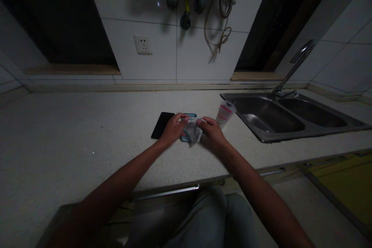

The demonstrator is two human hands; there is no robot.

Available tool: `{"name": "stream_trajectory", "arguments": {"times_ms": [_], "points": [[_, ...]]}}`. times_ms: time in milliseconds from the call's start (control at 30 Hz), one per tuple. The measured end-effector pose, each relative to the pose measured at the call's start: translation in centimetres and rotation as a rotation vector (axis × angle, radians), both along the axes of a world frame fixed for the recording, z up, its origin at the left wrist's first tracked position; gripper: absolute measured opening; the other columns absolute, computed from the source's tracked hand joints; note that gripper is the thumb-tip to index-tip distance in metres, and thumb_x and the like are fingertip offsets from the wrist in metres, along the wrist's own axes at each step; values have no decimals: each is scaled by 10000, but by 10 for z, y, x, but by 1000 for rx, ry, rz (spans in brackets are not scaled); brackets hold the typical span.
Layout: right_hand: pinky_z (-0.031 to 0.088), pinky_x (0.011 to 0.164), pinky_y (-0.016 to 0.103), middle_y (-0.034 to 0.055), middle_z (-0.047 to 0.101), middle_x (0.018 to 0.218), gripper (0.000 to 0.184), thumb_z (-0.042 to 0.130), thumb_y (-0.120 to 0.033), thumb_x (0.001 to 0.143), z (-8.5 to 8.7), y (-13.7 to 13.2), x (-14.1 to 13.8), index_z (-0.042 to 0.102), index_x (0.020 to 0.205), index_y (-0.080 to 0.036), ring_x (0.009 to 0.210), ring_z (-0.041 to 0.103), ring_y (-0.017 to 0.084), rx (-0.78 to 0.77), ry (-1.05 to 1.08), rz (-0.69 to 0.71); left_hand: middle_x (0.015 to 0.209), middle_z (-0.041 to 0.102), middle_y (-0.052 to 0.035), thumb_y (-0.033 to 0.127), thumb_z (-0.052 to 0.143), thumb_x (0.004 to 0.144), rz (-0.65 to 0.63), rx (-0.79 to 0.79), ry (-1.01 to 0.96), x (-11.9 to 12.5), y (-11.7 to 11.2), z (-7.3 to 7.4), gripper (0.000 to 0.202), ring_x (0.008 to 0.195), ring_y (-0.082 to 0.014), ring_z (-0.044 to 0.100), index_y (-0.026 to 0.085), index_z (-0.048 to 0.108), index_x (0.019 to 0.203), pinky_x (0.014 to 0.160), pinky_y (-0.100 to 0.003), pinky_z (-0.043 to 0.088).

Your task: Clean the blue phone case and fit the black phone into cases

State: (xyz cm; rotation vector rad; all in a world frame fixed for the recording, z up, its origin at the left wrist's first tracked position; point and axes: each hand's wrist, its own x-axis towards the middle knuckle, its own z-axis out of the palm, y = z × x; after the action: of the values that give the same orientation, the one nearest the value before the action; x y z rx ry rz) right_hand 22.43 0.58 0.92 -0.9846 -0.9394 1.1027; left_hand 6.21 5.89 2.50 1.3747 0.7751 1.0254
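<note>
Between my two hands hangs a small greyish-white cloth or wipe (194, 130), its lower corner drooping. My left hand (174, 127) pinches its left upper edge, and my right hand (211, 127) pinches the right upper edge. Behind and below the cloth lies a light-blue phone case (190, 115), partly covered by it. A black phone (161, 124) lies flat on the counter just left of my left hand, which overlaps its right side. Right beside my right hand stands a clear plastic cup (225, 112) with pink print.
The pale speckled counter (116, 124) runs along a tiled wall. To the right is a double steel sink (270, 118) with a tall faucet (296, 66). On the wall are a socket (142, 45) and several hanging hoses. A drawer handle (168, 192) sits below the counter edge.
</note>
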Motion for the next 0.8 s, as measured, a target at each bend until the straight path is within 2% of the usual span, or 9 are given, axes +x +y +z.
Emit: {"name": "stream_trajectory", "arguments": {"times_ms": [133,267,367,467,533,600,700,767,800], "points": [[429,492,229,-54,588,578,308,849,-408,644,1,0,3,615,650,-207,508,509,111,-47,138,6,835,589,-40,114,725,778,119,224,185,-10,4,-5,113,902,-188,575,215,675,790,696,-186,439],[438,518,224,-52,638,633,279,837,-385,657,-2,3,7,635,699,-198,555,561,113,-64,203,-26,776,531,-37,71,777,697,115,253,304,-12,4,-15,232,1067,-239,571,232,620,754,740,-189,453],[466,554,234,-49,675,676,272,840,-373,647,-2,3,8,649,727,-196,591,597,122,-120,262,-55,729,515,-30,46,778,669,134,315,365,-9,2,-18,274,1065,-252,591,229,581,712,732,-199,452],[471,566,242,-42,693,701,276,840,-376,645,1,0,7,658,750,-197,601,606,130,-130,280,-4,712,546,-37,43,744,686,156,359,491,-7,0,-17,253,1018,-259,620,223,567,700,753,-233,453],[459,561,238,-44,685,685,279,848,-369,634,3,-2,6,658,745,-197,595,601,127,-125,278,39,763,616,-62,45,698,714,159,364,637,-7,3,-14,197,996,-265,635,212,604,756,798,-277,457],[449,558,236,-47,675,669,284,856,-364,626,4,-3,6,658,738,-195,590,596,122,-131,279,82,819,675,-86,58,663,731,140,365,770,-9,8,-11,221,957,-270,652,188,659,909,833,-319,460],[432,547,234,-49,664,664,282,855,-372,643,3,-2,8,661,742,-192,584,584,115,-142,260,110,850,708,-97,104,691,701,135,231,755,-12,18,-8,398,869,-252,666,132,658,1096,794,-317,474],[420,538,233,-48,653,652,276,852,-372,654,1,-1,9,659,738,-192,573,572,113,-148,233,118,828,700,-84,117,696,672,100,-7,578,-13,23,-9,408,775,-214,656,118,654,1078,700,-290,477],[419,537,233,-46,648,646,276,851,-374,655,0,-1,10,658,732,-191,568,568,114,-151,221,124,807,691,-73,113,683,662,45,-133,462,-13,25,-10,380,719,-191,642,116,656,1041,653,-277,471]]}}
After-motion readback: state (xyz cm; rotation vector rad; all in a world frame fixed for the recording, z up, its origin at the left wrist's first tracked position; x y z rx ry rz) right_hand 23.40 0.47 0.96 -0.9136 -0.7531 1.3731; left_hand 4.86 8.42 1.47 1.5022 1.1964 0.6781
